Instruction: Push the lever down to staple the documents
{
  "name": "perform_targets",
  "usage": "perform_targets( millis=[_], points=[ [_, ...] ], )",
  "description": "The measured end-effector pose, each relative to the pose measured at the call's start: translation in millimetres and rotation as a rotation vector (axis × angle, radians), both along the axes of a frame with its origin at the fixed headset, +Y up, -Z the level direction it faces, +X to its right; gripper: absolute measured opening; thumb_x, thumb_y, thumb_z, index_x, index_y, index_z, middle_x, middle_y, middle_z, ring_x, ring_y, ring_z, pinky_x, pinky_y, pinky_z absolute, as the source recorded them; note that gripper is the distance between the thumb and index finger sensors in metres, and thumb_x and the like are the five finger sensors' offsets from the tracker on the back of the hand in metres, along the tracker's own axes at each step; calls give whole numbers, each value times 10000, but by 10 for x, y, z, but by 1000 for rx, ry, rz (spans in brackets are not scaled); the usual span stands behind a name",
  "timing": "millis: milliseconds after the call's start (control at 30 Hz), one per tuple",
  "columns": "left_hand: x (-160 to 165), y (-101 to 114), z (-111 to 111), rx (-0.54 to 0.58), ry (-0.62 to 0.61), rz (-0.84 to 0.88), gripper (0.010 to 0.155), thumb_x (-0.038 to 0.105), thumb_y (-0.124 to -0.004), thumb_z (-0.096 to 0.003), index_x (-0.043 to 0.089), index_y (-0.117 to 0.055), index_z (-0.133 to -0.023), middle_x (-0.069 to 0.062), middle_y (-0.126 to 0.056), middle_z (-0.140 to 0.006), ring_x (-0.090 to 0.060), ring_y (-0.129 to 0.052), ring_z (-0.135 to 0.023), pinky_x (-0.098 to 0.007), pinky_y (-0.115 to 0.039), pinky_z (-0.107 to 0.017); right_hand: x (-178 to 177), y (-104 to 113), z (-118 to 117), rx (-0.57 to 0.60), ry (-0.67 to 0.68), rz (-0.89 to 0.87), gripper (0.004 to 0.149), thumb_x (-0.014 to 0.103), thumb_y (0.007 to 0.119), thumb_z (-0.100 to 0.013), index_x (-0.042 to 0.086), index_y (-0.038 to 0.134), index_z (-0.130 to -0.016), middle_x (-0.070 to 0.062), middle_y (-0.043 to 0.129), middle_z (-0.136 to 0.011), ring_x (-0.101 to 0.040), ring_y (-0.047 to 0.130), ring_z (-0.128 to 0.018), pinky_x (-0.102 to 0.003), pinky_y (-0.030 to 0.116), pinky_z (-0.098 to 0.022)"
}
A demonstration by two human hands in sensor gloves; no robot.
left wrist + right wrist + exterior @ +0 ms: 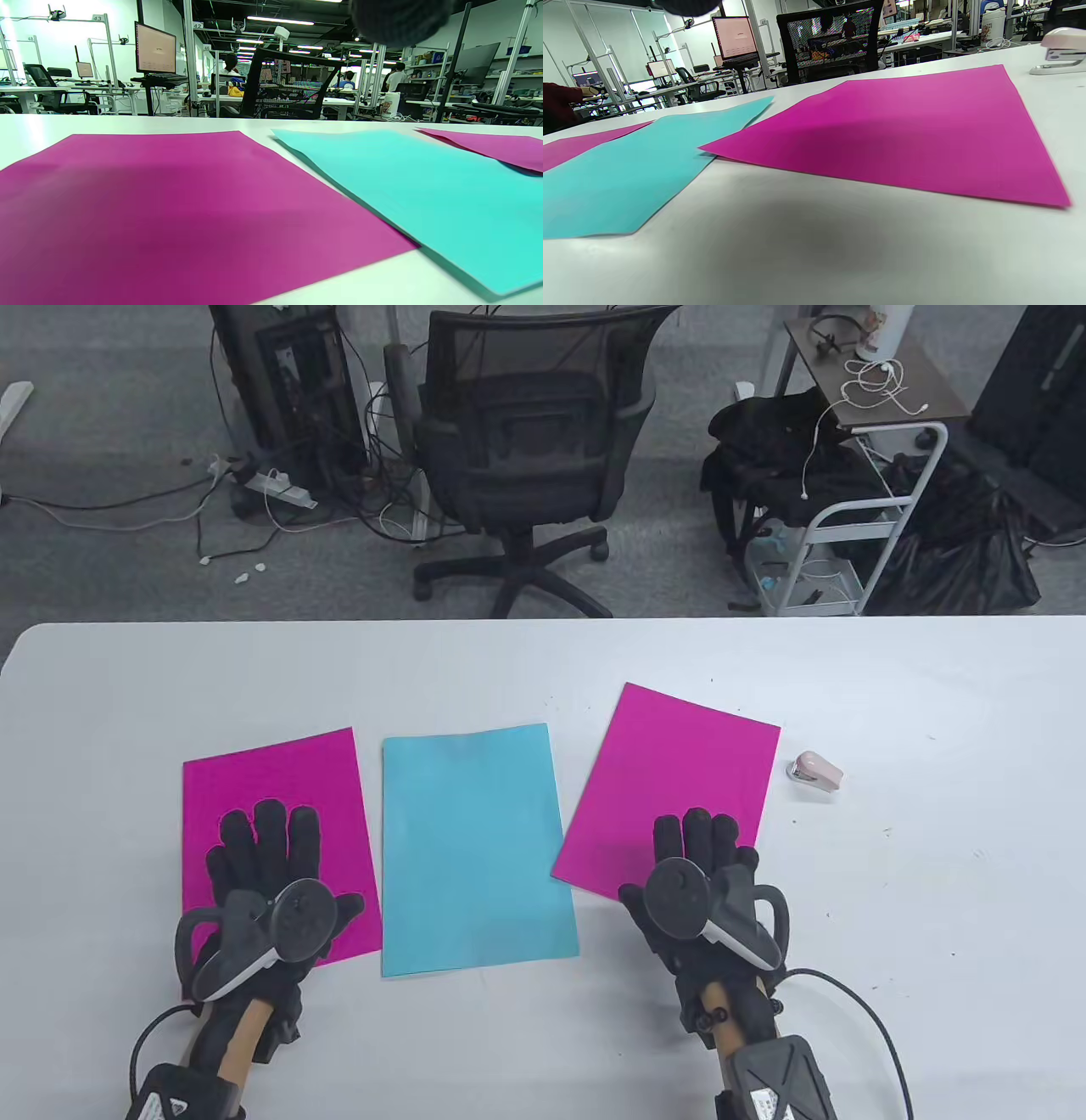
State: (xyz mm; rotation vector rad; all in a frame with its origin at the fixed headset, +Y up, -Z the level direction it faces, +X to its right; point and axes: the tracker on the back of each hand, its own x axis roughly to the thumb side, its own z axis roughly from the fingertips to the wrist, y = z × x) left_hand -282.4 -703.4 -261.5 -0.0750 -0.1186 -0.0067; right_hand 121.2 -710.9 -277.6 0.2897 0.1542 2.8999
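Three sheets of paper lie side by side on the white counter (933,687). The left magenta sheet (254,780) lies flat at the left, the cyan sheet (475,848) sits in the middle just beside it, and the right magenta sheet (687,763) lies tilted, its near left corner close to the cyan sheet's right edge; whether the two touch cannot be told.

The left hand (271,865) lies over the near part of the left magenta sheet, fingers spread wide and flat, holding nothing. The right hand (700,869) is also wide, fingers extended, holding nothing, with its fingertips over the near edge of the right magenta sheet and the rest of the hand over bare counter.

The small pale pink stapler (816,771) stands on the counter just beside the right edge of the right magenta sheet, apart from both hands. In the right wrist view it shows at the far right, just off the sheet.

Beyond the far edge of the counter stands a black mesh office chair (526,449).
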Motion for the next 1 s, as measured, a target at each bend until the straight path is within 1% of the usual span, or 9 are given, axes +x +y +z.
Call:
perform_targets(
  millis=[300,1000],
  points=[
    [-11,-1,4,-2,-1,6,1038,513,-688,-496,56,-10,-1136,-345,20,-1176,-683,-32,-1003,-810,-219,-669,-58,-10,16,0,20,5,870,496,525,-552,-58,157,-1113,-426,73,-1073,-698,121,-953,-808,271,-645],
    [-6,-37,-12,-29,19,2,1006,507,-687,-504,51,-68,-1153,-356,-41,-1193,-681,-109,-1037,-809,-254,-677,22,-2,-6,4,9,-25,860,493,525,-553,-57,177,-1115,-429,93,-1076,-707,146,-953,-808,278,-645]
  ],
)
